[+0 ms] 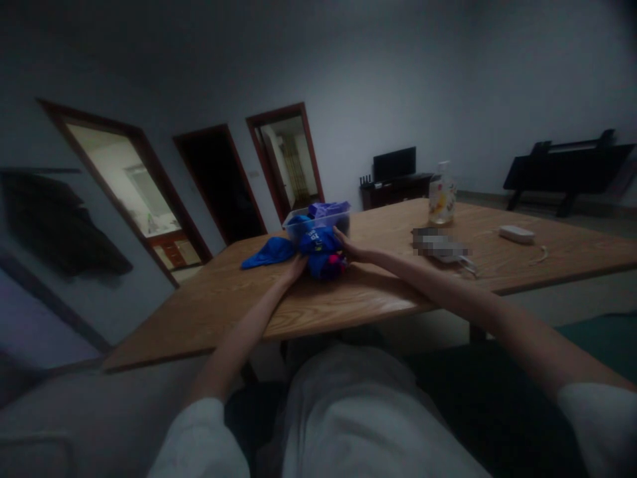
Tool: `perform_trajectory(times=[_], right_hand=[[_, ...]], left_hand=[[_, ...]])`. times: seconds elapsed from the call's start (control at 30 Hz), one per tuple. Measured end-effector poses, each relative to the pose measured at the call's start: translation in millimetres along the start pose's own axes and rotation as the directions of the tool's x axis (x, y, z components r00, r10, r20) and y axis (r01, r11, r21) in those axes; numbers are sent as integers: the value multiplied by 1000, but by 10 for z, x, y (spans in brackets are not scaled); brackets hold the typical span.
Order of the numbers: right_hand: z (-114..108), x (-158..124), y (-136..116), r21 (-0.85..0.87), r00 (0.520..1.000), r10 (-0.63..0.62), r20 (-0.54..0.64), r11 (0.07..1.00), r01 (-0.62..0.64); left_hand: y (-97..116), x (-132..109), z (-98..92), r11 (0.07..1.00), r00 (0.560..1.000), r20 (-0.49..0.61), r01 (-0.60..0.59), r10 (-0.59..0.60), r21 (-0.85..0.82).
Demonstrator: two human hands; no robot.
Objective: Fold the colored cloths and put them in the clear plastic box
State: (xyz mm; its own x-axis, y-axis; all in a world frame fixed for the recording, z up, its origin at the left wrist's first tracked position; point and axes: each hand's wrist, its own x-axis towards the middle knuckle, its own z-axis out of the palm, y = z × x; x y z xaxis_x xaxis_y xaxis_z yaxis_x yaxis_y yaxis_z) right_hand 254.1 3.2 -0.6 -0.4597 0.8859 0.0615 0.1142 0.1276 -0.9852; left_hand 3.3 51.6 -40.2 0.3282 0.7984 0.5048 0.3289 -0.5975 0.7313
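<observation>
A bunched blue cloth bundle [318, 244] with pale printed lettering and pink-red patches stands on the wooden table, close in front of a clear plastic box [346, 216]. On its left side my left hand [297, 264] grips it, the fingers mostly hidden by the cloth. From the right, my right hand [347, 245] presses against it with its fingers bent along the side. Flat on the table, left of my left hand, lies another blue cloth [271, 252]. A purple cloth [328, 210] and some blue material show inside the box.
On the right of the table [383, 229] stand a clear bottle [442, 196] with a patterned label, a blurred-out flat object [438, 244] with a cable, and a white adapter [516, 234]. A monitor [395, 164] is on a dark cabinet by the far wall.
</observation>
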Motion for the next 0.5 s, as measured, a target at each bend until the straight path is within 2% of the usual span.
perform_trajectory(times=[0.13, 0.27, 0.37, 0.5], right_hand=[[55, -67, -72, -39, 995, 55, 77, 998, -52], [-19, -92, -135, 8, 962, 192, 193, 980, -197], [-73, -84, -113, 70, 942, 208, 265, 970, -234], [-22, -25, 18, 45, 965, 166, 204, 983, -178]], left_hand=[[-93, 25, -66, 999, 998, -58, 3, -5, -42], [-22, -30, -27, 994, 979, -173, -109, 105, -17], [135, -108, -4, 974, 970, -130, -189, 205, 128], [372, -193, -56, 922, 959, -58, -248, 277, 299]])
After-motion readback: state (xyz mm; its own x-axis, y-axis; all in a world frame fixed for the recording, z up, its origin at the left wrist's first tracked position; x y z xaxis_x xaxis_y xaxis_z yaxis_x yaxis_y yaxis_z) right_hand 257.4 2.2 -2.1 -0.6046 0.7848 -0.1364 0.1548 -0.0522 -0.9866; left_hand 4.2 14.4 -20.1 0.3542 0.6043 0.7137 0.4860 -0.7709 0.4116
